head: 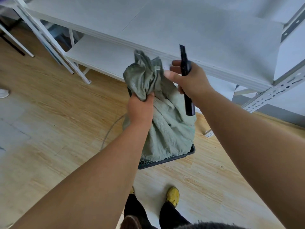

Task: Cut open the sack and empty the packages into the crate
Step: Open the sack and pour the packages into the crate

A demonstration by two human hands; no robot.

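A grey-green woven sack [166, 129] stands upside down over a dark plastic crate [189, 154] on the floor, its frayed open end down in the crate. My left hand [140, 108] grips a bunched fold of the sack's upper end and holds it up. My right hand [186, 81] is beside the sack's top, with a long black utility knife [185, 68] held across the palm, its tip pointing up; the thumb and fingers reach toward the sack. No packages are in sight; the sack covers the crate's inside.
A white metal rack with wide shelves [181, 30] stands right behind the crate. A thin hoop of wire [109, 129] lies on the wooden floor to the left. My yellow shoes [172, 194] are just in front of the crate. A white power strip [209, 133] lies to the right.
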